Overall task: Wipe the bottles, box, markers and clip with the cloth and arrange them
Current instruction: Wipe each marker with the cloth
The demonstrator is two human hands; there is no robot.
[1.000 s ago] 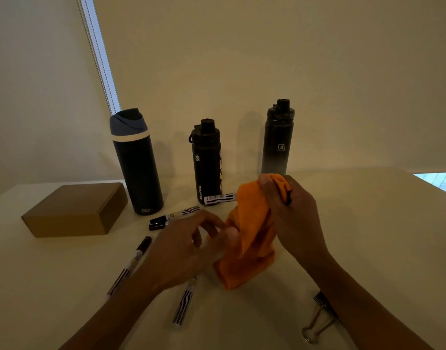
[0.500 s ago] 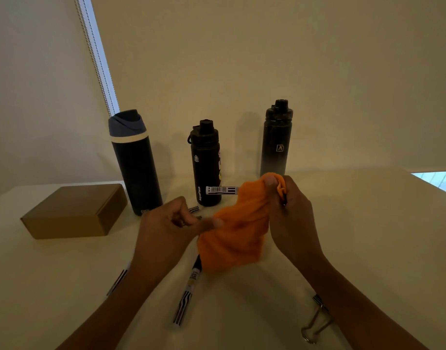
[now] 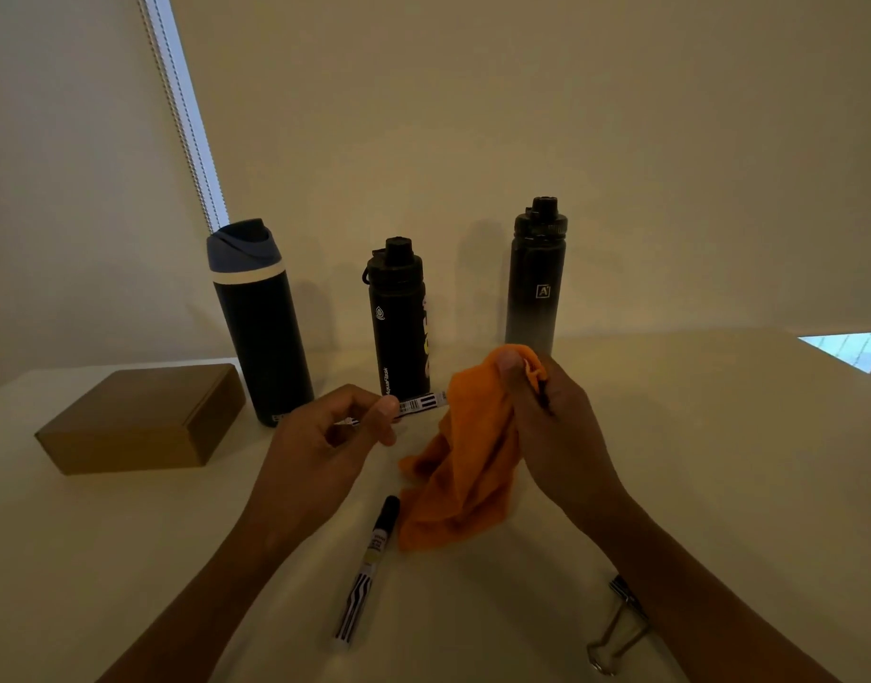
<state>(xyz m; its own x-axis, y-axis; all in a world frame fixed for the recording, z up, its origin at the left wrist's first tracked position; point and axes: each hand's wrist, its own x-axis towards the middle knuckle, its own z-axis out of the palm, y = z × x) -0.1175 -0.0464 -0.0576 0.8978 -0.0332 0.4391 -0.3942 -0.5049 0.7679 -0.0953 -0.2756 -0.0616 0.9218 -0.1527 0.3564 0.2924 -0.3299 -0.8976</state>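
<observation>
My right hand (image 3: 554, 426) grips the orange cloth (image 3: 465, 475), which is wrapped round one end of a striped marker (image 3: 422, 402) held above the table. My left hand (image 3: 325, 438) pinches the marker's free end between thumb and fingers. A second marker (image 3: 369, 566) lies on the table below the cloth. Three dark bottles stand at the back: a wide one with a blue lid (image 3: 261, 332), a shorter black one (image 3: 399, 332) and a tall one (image 3: 534, 288). A brown box (image 3: 142, 421) sits at the left. The metal clip (image 3: 616, 628) lies by my right forearm, partly hidden.
The pale table (image 3: 719, 460) ends at a plain wall behind the bottles. A window blind's edge (image 3: 187, 115) runs down at the upper left. My left forearm covers the table area where other markers lay earlier.
My left hand has let go of the cloth's lower part, risen and taken hold of the marker's free end. The cloth now hangs loose from my right hand.
</observation>
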